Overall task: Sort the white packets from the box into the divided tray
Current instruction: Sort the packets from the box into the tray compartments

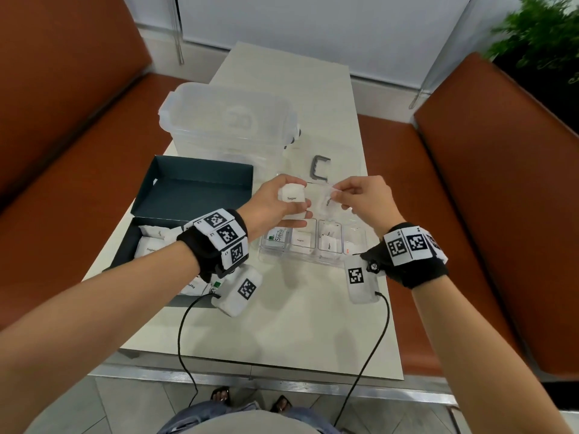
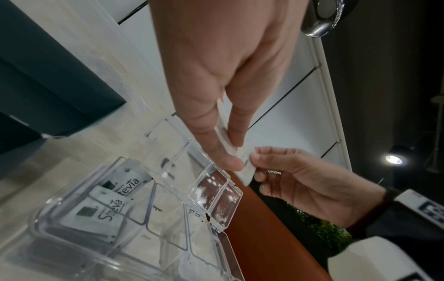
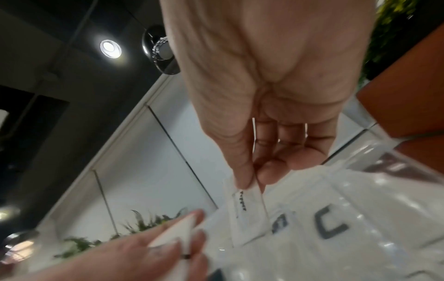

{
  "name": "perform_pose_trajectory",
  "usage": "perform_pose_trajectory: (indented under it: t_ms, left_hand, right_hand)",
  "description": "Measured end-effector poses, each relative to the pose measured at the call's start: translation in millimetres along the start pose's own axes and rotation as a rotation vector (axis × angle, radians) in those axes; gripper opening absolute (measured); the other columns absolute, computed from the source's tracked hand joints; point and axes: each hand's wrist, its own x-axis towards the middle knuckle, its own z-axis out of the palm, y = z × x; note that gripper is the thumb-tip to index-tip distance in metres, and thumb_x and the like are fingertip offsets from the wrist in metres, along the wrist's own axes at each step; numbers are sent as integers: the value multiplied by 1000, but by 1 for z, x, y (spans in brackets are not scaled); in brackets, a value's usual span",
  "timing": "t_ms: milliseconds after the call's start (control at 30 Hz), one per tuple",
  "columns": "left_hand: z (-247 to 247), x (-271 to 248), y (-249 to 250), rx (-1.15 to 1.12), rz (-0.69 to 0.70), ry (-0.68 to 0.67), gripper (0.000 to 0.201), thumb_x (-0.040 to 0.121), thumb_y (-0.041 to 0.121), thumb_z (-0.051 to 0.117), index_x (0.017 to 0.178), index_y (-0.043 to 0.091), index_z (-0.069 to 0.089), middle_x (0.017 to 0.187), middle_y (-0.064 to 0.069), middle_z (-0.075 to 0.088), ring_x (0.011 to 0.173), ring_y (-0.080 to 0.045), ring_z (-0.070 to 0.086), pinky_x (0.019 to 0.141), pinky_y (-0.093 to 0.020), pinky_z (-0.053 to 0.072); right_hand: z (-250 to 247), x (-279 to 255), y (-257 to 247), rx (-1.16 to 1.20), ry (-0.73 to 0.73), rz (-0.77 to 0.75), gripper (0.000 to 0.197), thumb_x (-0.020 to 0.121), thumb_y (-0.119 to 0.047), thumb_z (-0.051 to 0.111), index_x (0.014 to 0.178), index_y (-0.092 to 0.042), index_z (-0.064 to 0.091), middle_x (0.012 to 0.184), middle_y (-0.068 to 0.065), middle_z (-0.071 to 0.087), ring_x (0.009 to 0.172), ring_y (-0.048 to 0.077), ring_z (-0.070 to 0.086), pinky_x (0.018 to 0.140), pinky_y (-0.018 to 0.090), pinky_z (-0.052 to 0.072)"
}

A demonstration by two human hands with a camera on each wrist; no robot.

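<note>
My left hand (image 1: 301, 192) grips a white packet marked Sugar (image 1: 291, 197) above the clear divided tray (image 1: 297, 259). My right hand (image 1: 336, 192) pinches a second white packet (image 1: 327, 204) by its top edge, beside the first. In the left wrist view the left hand (image 2: 236, 152) holds its packet (image 2: 224, 136) edge-on, and the right hand (image 2: 253, 163) pinches the other packet (image 2: 246, 172). The right wrist view shows the right hand (image 3: 251, 183) holding its packet (image 3: 247, 209) hanging down. Stevia packets (image 2: 113, 205) fill the tray's left compartment. More white packets (image 1: 150, 249) lie in the dark box (image 1: 123, 245).
The box's open lid (image 1: 194, 186) lies flat behind it. A large clear lidded tub (image 1: 228, 120) stands at the back of the pale table (image 1: 282, 324). A grey clip (image 1: 321, 167) lies right of the tub. Orange benches (image 1: 470, 214) flank the table.
</note>
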Motion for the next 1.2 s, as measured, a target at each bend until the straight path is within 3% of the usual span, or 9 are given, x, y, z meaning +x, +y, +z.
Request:
perform_pose_trajectory:
  t_ms: [133, 267, 433, 600, 700, 800, 1000, 1100, 1200]
  left_hand:
    - [-4, 0, 0, -25, -17, 19, 44, 88, -7, 63, 128, 9, 51, 106, -18, 64, 91, -30, 71, 71, -34, 60]
    - [-6, -2, -2, -40, -22, 22, 44, 88, -7, 62, 128, 7, 50, 105, -17, 63, 91, -29, 70, 78, -39, 60]
    - [-9, -3, -3, -56, -27, 34, 44, 88, -7, 63, 128, 6, 50, 104, -17, 64, 89, -28, 71, 80, -41, 60]
    - [-12, -6, -3, -63, -25, 38, 45, 88, -7, 62, 129, 6, 50, 105, -17, 63, 89, -28, 70, 78, -38, 60]
    - [-14, -7, -2, -68, -27, 48, 45, 88, -7, 63, 129, 6, 50, 105, -17, 64, 88, -27, 71, 74, -35, 61]
    - [-16, -8, -1, -81, -29, 55, 46, 88, -7, 63, 130, 6, 49, 105, -17, 63, 87, -26, 72, 71, -33, 61]
    - [-16, -9, -2, -106, -49, 58, 45, 89, -4, 62, 131, 6, 49, 108, -17, 63, 90, -28, 72, 70, -33, 60]
    - [-16, -9, -1, -146, -103, 53, 39, 94, -4, 53, 131, 7, 48, 111, -19, 63, 93, -29, 70, 69, -34, 60]
    - [-18, -9, 1, -193, -148, 10, 47, 94, -12, 40, 135, 9, 45, 116, -21, 63, 98, -31, 68, 74, -39, 61]
  right_hand:
    - [4, 0, 30, -181, -11, 10, 5, 87, -14, 67, 87, -13, 71, 77, 5, 72, 68, 9, 64, 66, 10, 45]
    - [26, 1, 55, -311, -13, 27, 12, 88, -9, 61, 89, -8, 74, 85, 6, 73, 80, 18, 66, 74, 18, 45]
    - [49, 1, 69, -400, 4, 18, 18, 89, -6, 55, 90, -6, 73, 90, 10, 71, 73, 17, 58, 68, 22, 43]
    - [59, -6, 72, -492, 21, -26, 21, 92, -4, 51, 94, 0, 71, 99, 15, 60, 83, 33, 60, 74, 39, 51]
    - [59, -8, 71, -543, 0, -33, 18, 92, -3, 50, 100, -3, 67, 98, 14, 60, 86, 33, 59, 80, 43, 48]
    - [60, -8, 69, -594, -1, -43, 14, 91, 1, 47, 94, -3, 60, 90, 14, 58, 84, 34, 56, 78, 43, 47]
    - [62, -7, 66, -650, -27, 15, 18, 90, 5, 45, 98, 1, 61, 100, 17, 53, 88, 35, 54, 80, 43, 48]
    - [55, -7, 61, -616, -12, 25, 17, 90, 0, 49, 101, -2, 61, 102, 15, 55, 88, 34, 56, 83, 44, 48]
    - [48, -10, 45, -448, 65, -33, 13, 90, -5, 53, 98, -6, 64, 97, 13, 58, 77, 24, 57, 73, 32, 47]
